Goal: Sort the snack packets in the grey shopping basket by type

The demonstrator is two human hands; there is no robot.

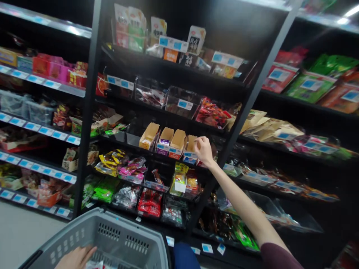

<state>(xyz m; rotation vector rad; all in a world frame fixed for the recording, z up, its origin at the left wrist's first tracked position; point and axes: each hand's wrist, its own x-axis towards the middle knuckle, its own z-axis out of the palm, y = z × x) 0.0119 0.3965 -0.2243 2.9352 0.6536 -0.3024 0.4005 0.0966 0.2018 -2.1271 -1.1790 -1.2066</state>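
My right hand reaches out to the shelf with its fingers curled together, beside a small open cardboard box. Whether anything sits between those fingers is hidden. To its left are an orange-fronted cardboard box, a purple-fronted one and a yellowish one. My left hand, low in the view, is over the grey shopping basket, its visible fingers stretched out. A small package, partly cut off by the lower edge, lies in the basket.
Black shelves with snack packets surround the boxes. Red packets and pink packets lie on lower levels. A dark upright post slants past my right arm, and another post stands left. Pale floor shows at lower left.
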